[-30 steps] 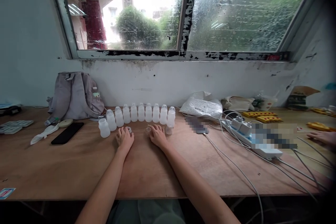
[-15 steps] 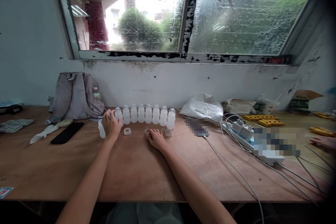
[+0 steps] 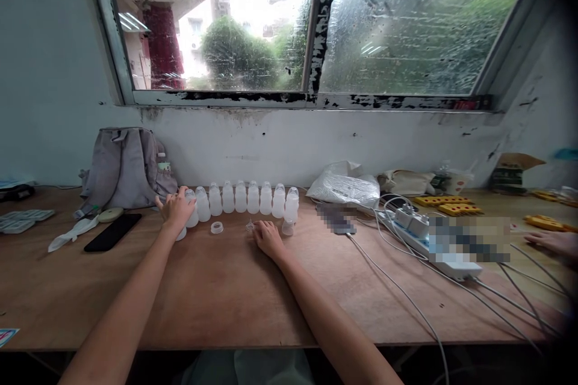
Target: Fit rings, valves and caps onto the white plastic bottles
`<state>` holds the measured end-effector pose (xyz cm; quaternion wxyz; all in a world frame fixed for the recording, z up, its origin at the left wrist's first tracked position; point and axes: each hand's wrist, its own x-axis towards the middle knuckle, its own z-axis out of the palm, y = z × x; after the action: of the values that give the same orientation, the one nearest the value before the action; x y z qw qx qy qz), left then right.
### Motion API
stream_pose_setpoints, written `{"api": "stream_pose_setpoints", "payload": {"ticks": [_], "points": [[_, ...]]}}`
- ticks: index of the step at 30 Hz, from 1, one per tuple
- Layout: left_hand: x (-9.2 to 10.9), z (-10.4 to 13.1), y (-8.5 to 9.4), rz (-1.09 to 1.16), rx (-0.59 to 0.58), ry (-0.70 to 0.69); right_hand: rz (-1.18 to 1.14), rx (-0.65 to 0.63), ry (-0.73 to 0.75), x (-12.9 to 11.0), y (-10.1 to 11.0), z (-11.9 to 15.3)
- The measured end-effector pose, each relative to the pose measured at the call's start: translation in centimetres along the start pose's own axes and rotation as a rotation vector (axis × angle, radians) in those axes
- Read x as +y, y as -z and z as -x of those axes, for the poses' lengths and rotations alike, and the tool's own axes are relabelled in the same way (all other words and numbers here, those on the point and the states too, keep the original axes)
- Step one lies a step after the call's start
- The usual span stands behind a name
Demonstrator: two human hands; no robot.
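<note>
Several frosted white bottles with clear domed caps, one of them a middle bottle (image 3: pixel 241 197), stand in a curved row on the wooden table (image 3: pixel 226 289). My left hand (image 3: pixel 176 209) is at the row's left end, fingers spread, beside the leftmost capped bottle (image 3: pixel 192 210); another white bottle (image 3: pixel 181 233) shows partly below it. Near the middle, my right hand (image 3: pixel 268 236) lies on the table, fingertips by a small clear nipple-shaped piece (image 3: pixel 250 226). A white ring (image 3: pixel 217 228) lies between the hands. In front of the right-end bottle sits another translucent piece (image 3: pixel 288 227).
At the left are a grey backpack (image 3: pixel 124 168), a black phone (image 3: pixel 112 233) and a white strip (image 3: pixel 74 233). To the right lie a plastic bag (image 3: pixel 347 186), a power strip (image 3: pixel 456 266) with cables, and yellow blocks (image 3: pixel 445 201). Another person's hand (image 3: pixel 548 240) rests at the far right.
My left hand has shifted left and its fingers have spread. A capped bottle now shows at the row's left end, where my hand was. My right hand has barely moved; the view has shifted slightly.
</note>
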<state>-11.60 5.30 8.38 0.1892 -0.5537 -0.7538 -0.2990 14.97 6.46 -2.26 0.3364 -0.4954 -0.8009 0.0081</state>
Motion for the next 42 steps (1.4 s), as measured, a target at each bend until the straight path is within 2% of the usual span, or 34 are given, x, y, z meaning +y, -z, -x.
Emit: {"api": "stream_pose_setpoints", "payload": {"ticks": [5, 7, 9, 12, 15, 18, 21, 23, 25, 28, 31, 34, 37, 42], "points": [[2.4, 0.4, 2.7, 0.266, 0.265, -0.098, -0.079, 0.104, 0.02, 0.0, 0.2, -0.4], [4.0, 1.4, 3.0, 0.436, 0.296, -0.179, -0.145, 0.163, 0.019, -0.1, 0.2, -0.5], [5.8, 3.1, 2.3, 0.584, 0.274, -0.229, -0.219, 0.222, -0.004, -0.1, 0.4, -0.7], [8.3, 6.3, -0.2, 0.793, 0.146, -0.282, -0.323, 0.283, -0.074, -0.1, 0.8, -0.7], [9.9, 9.1, -3.3, 0.912, -0.001, -0.289, -0.455, 0.292, -0.145, -0.6, 1.6, -0.7], [10.5, 10.9, -6.0, 1.041, -0.107, -0.283, -0.632, 0.252, -0.146, -1.9, 2.2, -0.7], [10.6, 11.8, -7.3, 1.159, -0.341, -0.319, -0.694, 0.216, -0.112, -3.4, 2.5, -0.9], [10.6, 12.0, -7.3, 1.167, -0.475, -0.273, -0.696, 0.231, -0.173, -3.9, 2.4, -1.1], [10.6, 12.0, -6.8, 1.173, -0.545, -0.19, -0.753, 0.248, -0.285, -4.0, 2.3, -1.4], [10.8, 11.7, -5.7, 1.294, -0.671, -0.115, -0.976, 0.221, -0.404, -3.6, 2.4, -1.8], [10.7, 11.5, -4.6, 1.471, -0.942, -0.01, -1.23, 0.159, -0.46, -3.6, 2.7, -2.0], [10.2, 11.5, -3.8, 1.642, -1.202, 0.092, -1.42, 0.031, -0.486, -3.9, 3.5, -1.9], [9.4, 11.5, -3.3, 1.783, -1.385, 0.161, -1.593, -0.097, -0.494, -4.2, 4.3, -1.7], [8.5, 11.2, -3.8, 1.915, -1.566, 0.173, -1.726, -0.213, -0.471, -4.3, 5.3, -1.4]]}}
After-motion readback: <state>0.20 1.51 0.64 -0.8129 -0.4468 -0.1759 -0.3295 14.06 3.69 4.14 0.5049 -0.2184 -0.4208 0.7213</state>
